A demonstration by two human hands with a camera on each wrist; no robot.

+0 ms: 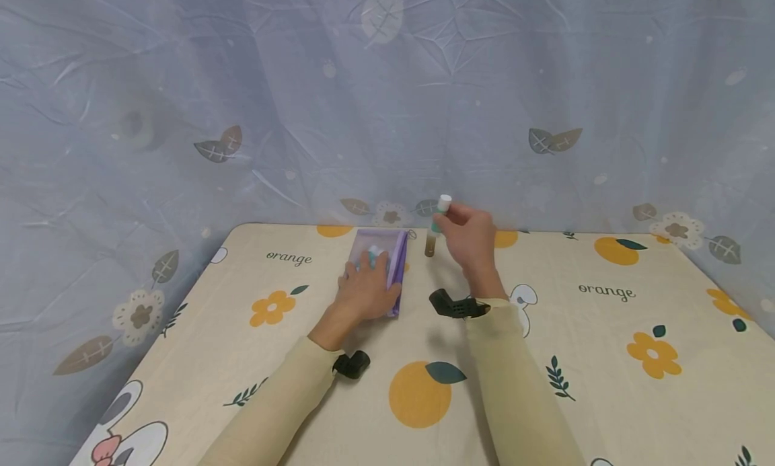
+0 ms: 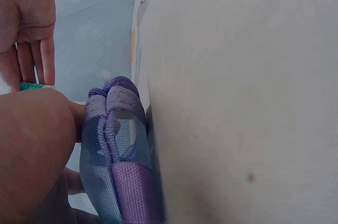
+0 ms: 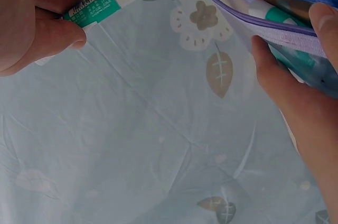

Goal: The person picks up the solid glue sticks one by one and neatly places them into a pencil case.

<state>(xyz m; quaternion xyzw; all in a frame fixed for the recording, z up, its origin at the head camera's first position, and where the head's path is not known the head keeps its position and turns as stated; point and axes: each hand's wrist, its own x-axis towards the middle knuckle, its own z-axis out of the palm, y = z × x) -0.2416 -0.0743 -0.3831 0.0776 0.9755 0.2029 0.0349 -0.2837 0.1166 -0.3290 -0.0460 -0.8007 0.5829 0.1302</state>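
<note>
My right hand (image 1: 471,241) pinches a glue stick (image 1: 444,204) with a white cap and green label between thumb and fingers. The stick is held above the table, to the right of a purple-edged mesh zip pouch (image 1: 396,267). Over the pouch lies my left hand (image 1: 368,288), its fingers spread on the mesh and its thumb at the zipped edge. In the right wrist view the pouch's zip mouth (image 3: 274,34) gapes. Inside it shows a green-and-white stick (image 3: 277,15). The left wrist view shows the pouch's side (image 2: 127,145) close up.
A cream tablecloth (image 1: 327,412) printed with oranges and flowers covers the table. Behind the table hangs a grey-blue curtain (image 1: 387,103). A small brown shape (image 1: 429,245) shows just below the held stick. Black wrist cameras (image 1: 459,306) sit on both wrists.
</note>
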